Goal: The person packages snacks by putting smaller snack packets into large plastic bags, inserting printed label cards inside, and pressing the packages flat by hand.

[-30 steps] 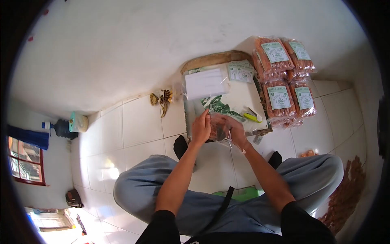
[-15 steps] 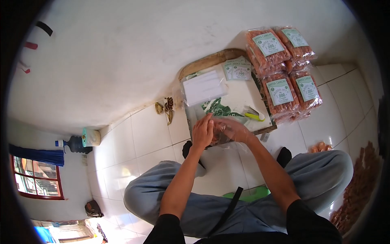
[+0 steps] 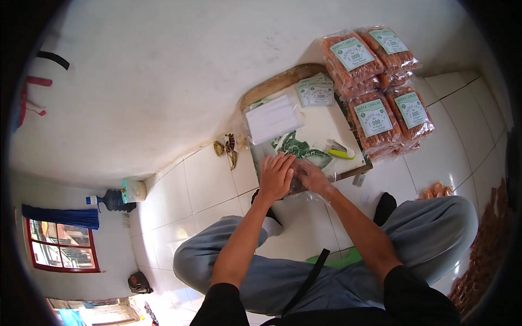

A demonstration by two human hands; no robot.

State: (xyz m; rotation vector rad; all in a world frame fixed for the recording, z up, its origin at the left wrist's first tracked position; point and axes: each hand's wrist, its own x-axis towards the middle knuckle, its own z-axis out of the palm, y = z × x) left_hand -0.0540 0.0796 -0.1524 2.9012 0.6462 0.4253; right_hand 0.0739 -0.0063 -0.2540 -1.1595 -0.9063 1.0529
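Observation:
My left hand (image 3: 277, 176) lies with fingers extended on the left side of a clear plastic bag (image 3: 302, 186) at the near edge of a low board (image 3: 337, 127). My right hand (image 3: 314, 179) is at the bag's right side, partly behind the clear film, and its fingertips are hard to make out. Beyond the hands, the board carries a stack of white sheets in clear plastic (image 3: 272, 119), printed green labels (image 3: 316, 91) and a yellow-green stapler (image 3: 341, 150).
Stacked labelled packs of orange-brown snacks (image 3: 375, 118) stand right of the board. Banana peels (image 3: 230, 149) lie on the tiled floor to the left. Small orange items (image 3: 436, 191) and a brown heap (image 3: 484, 247) are at the right. A green object (image 3: 348, 259) lies between the legs.
The view has shifted, so the window and bottle sit further right. My left hand has spread its fingers over the bag. My right hand has stayed inside or behind the plastic film.

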